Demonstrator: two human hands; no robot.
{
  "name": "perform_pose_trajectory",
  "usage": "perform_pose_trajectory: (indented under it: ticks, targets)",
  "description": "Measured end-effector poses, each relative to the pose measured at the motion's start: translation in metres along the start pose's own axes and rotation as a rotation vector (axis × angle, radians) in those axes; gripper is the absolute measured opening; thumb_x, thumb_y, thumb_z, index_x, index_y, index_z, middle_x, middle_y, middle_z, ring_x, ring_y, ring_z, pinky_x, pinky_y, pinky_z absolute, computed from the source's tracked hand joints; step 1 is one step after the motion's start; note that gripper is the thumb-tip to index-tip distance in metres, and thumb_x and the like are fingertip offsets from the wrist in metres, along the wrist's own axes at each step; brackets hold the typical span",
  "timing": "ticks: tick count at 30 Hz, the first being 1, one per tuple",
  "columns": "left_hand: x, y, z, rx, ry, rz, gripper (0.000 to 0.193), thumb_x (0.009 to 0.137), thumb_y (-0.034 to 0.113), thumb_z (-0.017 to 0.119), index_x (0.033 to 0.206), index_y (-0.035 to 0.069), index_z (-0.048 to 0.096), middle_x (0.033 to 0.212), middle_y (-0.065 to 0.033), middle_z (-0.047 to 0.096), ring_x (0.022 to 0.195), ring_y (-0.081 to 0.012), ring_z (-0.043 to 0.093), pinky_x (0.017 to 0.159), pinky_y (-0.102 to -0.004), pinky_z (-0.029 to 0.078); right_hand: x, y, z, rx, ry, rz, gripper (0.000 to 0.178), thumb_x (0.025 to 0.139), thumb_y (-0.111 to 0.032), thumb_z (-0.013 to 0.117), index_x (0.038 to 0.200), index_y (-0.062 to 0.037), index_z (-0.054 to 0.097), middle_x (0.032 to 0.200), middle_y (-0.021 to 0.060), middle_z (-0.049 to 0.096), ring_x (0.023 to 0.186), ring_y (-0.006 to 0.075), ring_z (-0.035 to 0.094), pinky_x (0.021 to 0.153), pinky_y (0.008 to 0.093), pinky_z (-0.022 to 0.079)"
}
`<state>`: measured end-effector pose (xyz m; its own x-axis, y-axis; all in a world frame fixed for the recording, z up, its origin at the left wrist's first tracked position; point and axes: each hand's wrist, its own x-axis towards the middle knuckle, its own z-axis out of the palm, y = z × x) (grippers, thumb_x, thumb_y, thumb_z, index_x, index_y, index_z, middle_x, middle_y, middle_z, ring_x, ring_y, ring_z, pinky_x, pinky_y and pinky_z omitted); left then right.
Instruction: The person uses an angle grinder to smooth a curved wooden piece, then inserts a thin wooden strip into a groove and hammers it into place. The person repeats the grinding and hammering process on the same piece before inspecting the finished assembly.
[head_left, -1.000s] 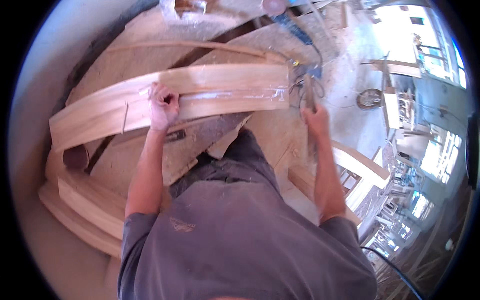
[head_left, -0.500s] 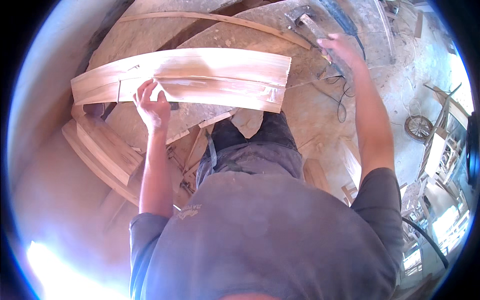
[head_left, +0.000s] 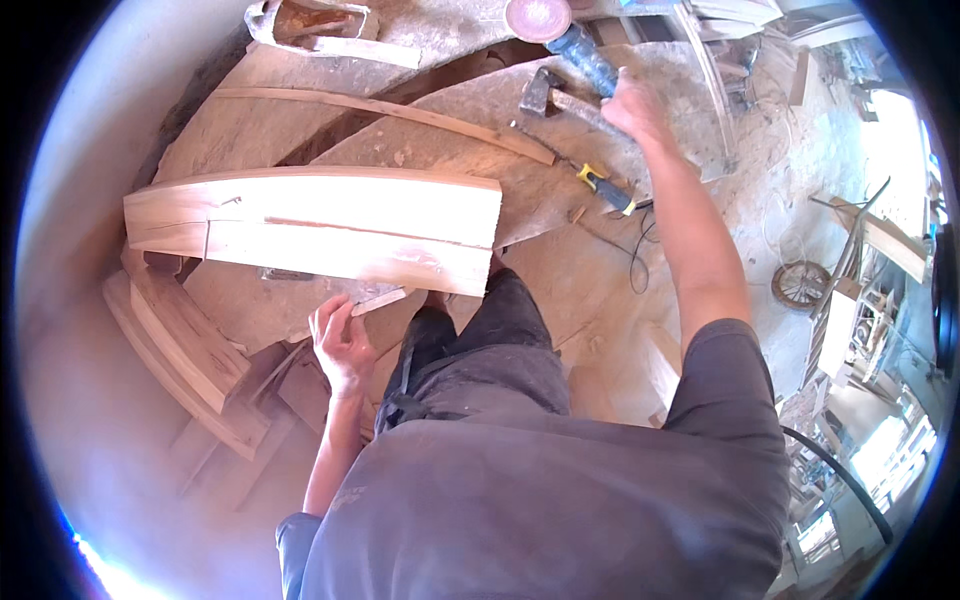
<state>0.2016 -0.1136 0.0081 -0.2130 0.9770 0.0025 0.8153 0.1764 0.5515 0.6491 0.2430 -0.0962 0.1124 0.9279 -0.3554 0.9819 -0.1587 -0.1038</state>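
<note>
My right hand [head_left: 636, 106] reaches far forward and closes around the rear end of a blue angle grinder [head_left: 582, 55], whose round pinkish disc [head_left: 537, 18] faces up. Beside it a hammer [head_left: 540, 92] lies on the stone slab, its wooden handle running toward my wrist. My left hand [head_left: 343, 345] hovers at the near edge, fingers loosely curled and apart, next to a thin wood strip [head_left: 380, 301]; I see nothing gripped in it. Beyond it rests a wide, slightly curved pale board [head_left: 320, 220] with a lengthwise seam and a bent nail near its left end.
A yellow-and-black-handled tool [head_left: 605, 188] and a cord [head_left: 640, 255] lie right of the board. A long thin lath [head_left: 400, 115] crosses the slab [head_left: 450, 90]. Curved timbers [head_left: 190, 335] are stacked at lower left. A spoked wheel [head_left: 801, 286] and scrap wood sit far right.
My right hand has let go of the hammer, now lying on the slab, and taken hold of the grinder. My left hand has left the board and drawn back toward me.
</note>
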Motion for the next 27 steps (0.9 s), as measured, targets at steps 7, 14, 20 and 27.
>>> perform_pose_trajectory:
  ticks: [7, 14, 20, 27]
  targets:
    - [0.000, 0.005, -0.018, -0.091, 0.006, -0.091, 0.017, 0.085, -0.007, 0.066, 0.099, -0.002, 0.073, 0.104, -0.0150, 0.072, 0.097, -0.0343, 0.069, 0.087, -0.0393, 0.055, 0.012, 0.005, -0.014, -0.125, 0.165, -0.093, 0.048, 0.079, -0.020, 0.071, 0.124, -0.0045, 0.066, 0.120, 0.0227, 0.072, 0.114, 0.0410, 0.070, 0.098, 0.0529, 0.055]
    - [0.019, 0.035, -0.012, -0.255, -0.127, 0.026, 0.018, 0.083, -0.006, 0.066, 0.099, 0.000, 0.073, 0.102, -0.0164, 0.072, 0.095, -0.0368, 0.069, 0.085, -0.0433, 0.057, -0.022, 0.068, -0.051, -0.174, 0.288, 0.129, 0.059, 0.077, -0.031, 0.072, 0.132, -0.0115, 0.067, 0.121, 0.0223, 0.073, 0.117, 0.0424, 0.068, 0.099, 0.0525, 0.054]
    - [0.048, 0.064, 0.035, -0.632, -0.462, 0.131, 0.027, 0.086, -0.003, 0.070, 0.113, -0.001, 0.073, 0.119, -0.0141, 0.072, 0.110, -0.0257, 0.068, 0.094, -0.0370, 0.055, -0.144, 0.128, -0.034, 0.685, 0.194, 0.318, 0.039, 0.068, -0.029, 0.078, 0.088, 0.0044, 0.071, 0.070, 0.0065, 0.066, 0.058, 0.0205, 0.064, 0.054, 0.0395, 0.049]
    - [0.076, 0.125, 0.056, -1.131, -1.201, -0.065, 0.060, 0.094, 0.020, 0.076, 0.143, -0.008, 0.054, 0.125, -0.0136, 0.068, 0.115, -0.0240, 0.065, 0.099, -0.0366, 0.053, -0.368, -0.038, -0.023, 1.680, -0.251, 0.321, 0.052, 0.060, -0.015, 0.069, 0.106, 0.0072, 0.067, 0.088, 0.0185, 0.072, 0.067, 0.0293, 0.071, 0.060, 0.0412, 0.062]
